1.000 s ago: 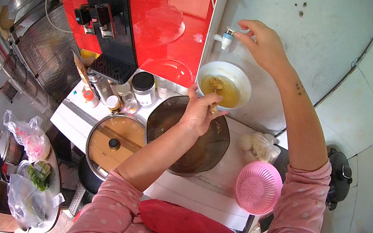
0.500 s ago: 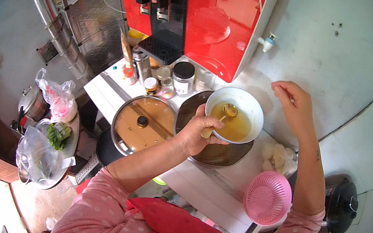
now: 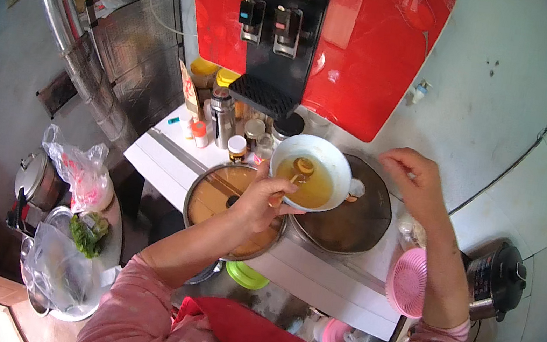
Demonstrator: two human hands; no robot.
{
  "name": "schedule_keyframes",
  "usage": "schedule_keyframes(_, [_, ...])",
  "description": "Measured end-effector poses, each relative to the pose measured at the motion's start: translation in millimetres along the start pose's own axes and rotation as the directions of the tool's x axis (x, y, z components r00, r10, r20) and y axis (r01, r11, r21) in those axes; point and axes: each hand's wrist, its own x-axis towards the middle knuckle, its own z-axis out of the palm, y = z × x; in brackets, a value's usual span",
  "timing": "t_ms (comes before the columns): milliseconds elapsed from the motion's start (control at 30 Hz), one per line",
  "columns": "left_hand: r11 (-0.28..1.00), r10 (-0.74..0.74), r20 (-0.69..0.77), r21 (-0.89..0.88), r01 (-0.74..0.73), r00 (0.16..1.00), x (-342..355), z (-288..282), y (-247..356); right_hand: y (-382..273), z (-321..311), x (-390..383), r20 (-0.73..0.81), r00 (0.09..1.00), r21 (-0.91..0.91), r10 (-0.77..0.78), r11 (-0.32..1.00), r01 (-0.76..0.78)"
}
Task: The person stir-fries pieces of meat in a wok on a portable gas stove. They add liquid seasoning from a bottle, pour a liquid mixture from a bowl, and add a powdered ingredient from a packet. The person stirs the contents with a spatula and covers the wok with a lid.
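One white bowl (image 3: 310, 173) of amber broth rides level in my left hand (image 3: 260, 201), gripped with its spoon (image 3: 295, 174) above the wok (image 3: 341, 213), my right hand (image 3: 413, 181) loose, steadying slowly.

My left hand (image 3: 256, 204) covers the near rim of the white round bowl (image 3: 312, 171) and most of the wooden spoon handle (image 3: 282, 190). Beyond my fingers, the small jars (image 3: 244, 140) are too small to tell.
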Motion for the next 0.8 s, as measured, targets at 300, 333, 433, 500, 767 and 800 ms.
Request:
schedule_keyframes(300, [0.98,0.153,0.013,0.13,-0.153,0.988,-33,-40,45,-62,83,-43,0.008,0.982,-0.094,-0.189,0.977,0.189])
schedule_keyframes(333, [0.979,0.128,0.047,0.154,-0.134,0.991,-34,-35,41,-66,80,-65,-0.044,0.985,-0.107,-0.17,0.981,0.164])
schedule_keyframes(433, [0.982,0.012,0.116,0.184,-0.033,0.993,-50,-10,13,-80,76,-150,-0.196,0.98,-0.101,-0.03,0.995,0.01])
schedule_keyframes(500, [0.951,-0.009,0.221,0.303,-0.06,0.975,-70,11,-15,-93,75,-217,-0.306,0.951,-0.14,0.036,0.987,-0.082])
schedule_keyframes(767, [0.919,-0.377,0.704,0.205,0.337,0.601,-226,86,-202,-266,103,-470,-0.583,0.752,-0.333,0.308,0.753,-0.567])
schedule_keyframes(800, [0.83,-0.488,0.704,0.191,0.523,0.517,-260,101,-219,-293,111,-502,-0.635,0.7,-0.319,0.328,0.713,-0.624])
